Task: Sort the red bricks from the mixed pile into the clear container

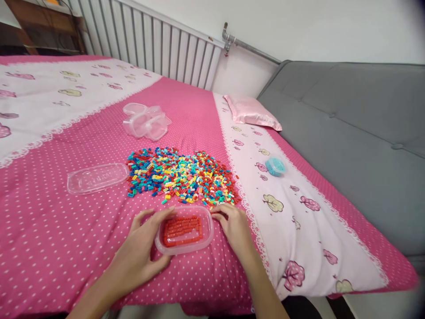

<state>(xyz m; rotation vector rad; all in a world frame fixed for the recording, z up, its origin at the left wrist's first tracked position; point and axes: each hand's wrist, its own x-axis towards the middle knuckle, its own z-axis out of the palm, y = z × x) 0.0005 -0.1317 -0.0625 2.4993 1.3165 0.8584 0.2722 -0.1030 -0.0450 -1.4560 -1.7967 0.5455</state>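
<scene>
Dotted cloth (49, 248), edge below your hands, room leftward, left hand (144, 241) holding rounded plastic tub (184, 251), right hand (235, 223) at its rim — grip unclear

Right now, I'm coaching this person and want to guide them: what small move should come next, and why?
Probably set another red piece into the tub with the right hand. The tub shows only red pieces, with some bare base left; the left hand grips its side, and the loose pile just beyond has more red.
</scene>
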